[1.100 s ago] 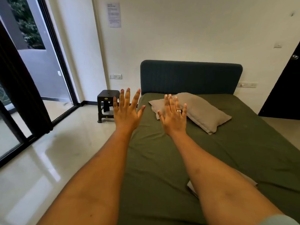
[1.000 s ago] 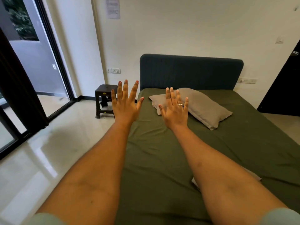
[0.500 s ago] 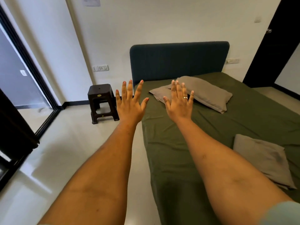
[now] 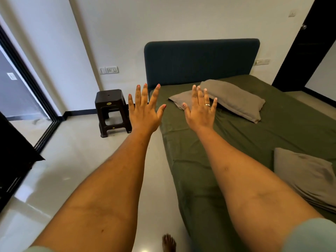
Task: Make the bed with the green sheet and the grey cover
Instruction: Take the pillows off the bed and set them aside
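Holding left hand (image 4: 143, 113) and right hand (image 4: 199, 113) out flat, fingers spread, gripping nothing, the right one above the green sheet (image 4: 272, 135) that's spread over the bed (image 4: 200, 60). Grey-covered pillows (image 4: 234, 100) lie on it. Stool's (image 4: 111, 113) yellow sticker (image 4: 109, 103): unreadable.

- A bedroom in a home;
- bed (image 4: 196, 190) with green sheet (image 4: 272, 137) and padded headboard (image 4: 200, 60);
- grey pillow (image 4: 234, 100) and second pillow (image 4: 305, 177) on the sheet;
- stool (image 4: 111, 108) beside the bed; wall sockets (image 4: 109, 70); glass door (image 4: 16, 99) at left

Pale mint-green short sleeves (image 4: 312, 235) are worn on both arms. A silver band ring (image 4: 207, 104) is fitted on the right hand (image 4: 200, 113). Reddish nail polish is applied on the left hand (image 4: 143, 113).
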Demonstrator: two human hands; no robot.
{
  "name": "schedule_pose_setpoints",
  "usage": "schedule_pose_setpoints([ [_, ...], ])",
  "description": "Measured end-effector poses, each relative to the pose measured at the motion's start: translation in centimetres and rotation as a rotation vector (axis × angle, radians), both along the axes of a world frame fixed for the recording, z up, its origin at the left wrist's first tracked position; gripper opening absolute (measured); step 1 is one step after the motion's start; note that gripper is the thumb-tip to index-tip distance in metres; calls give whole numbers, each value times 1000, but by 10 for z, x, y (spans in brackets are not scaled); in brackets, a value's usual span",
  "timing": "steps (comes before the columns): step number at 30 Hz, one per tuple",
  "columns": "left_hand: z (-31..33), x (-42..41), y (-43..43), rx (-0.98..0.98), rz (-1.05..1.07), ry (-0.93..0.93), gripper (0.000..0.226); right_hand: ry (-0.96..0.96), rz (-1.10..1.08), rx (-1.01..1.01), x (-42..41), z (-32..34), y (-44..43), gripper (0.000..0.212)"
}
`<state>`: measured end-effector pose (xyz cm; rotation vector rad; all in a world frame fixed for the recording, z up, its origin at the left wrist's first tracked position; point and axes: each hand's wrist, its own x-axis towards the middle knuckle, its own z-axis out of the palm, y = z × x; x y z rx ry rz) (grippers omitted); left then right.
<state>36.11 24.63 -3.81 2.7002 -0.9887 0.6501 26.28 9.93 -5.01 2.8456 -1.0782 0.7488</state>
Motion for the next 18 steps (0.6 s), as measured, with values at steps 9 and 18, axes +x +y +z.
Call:
schedule_pose_setpoints([
  [9,-16,132,-131,20,-95,76,67,114,-81,37,124,-29,-115,67],
  [18,-26,256,-241,62,-130,129,67,175,-135,25,247,-22,-220,68],
])
